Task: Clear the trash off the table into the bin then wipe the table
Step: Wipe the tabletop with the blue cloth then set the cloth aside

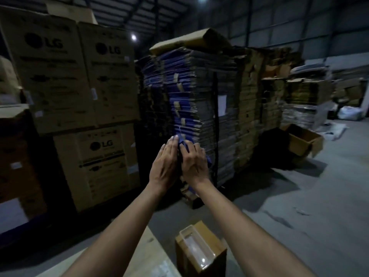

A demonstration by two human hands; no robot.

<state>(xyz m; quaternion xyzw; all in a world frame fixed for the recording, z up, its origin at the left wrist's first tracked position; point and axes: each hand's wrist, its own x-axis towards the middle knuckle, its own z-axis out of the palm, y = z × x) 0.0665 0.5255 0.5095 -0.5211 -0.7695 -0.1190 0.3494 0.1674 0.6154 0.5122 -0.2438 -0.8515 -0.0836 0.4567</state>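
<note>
Both hands are raised out in front with fingers nearly straight, the left hand (pixel 164 163) and right hand (pixel 194 162) pressing a dark blue cloth (pixel 182 144) flat between their palms. Below the right forearm stands an open brown cardboard box (pixel 201 250) with a clear plastic tray (pixel 196 249) lying in its top, just beside the pale worktop (pixel 143 254) under the left forearm. Beyond the hands rises a stack of flattened cartons (pixel 199 92).

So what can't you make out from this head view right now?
- Blue item between the left hand and right hand: mostly covered by them; cloth or trash, unclear.
- Table: cut off by the bottom edge.
- Brown box with clear tray: contents below the tray hidden.
</note>
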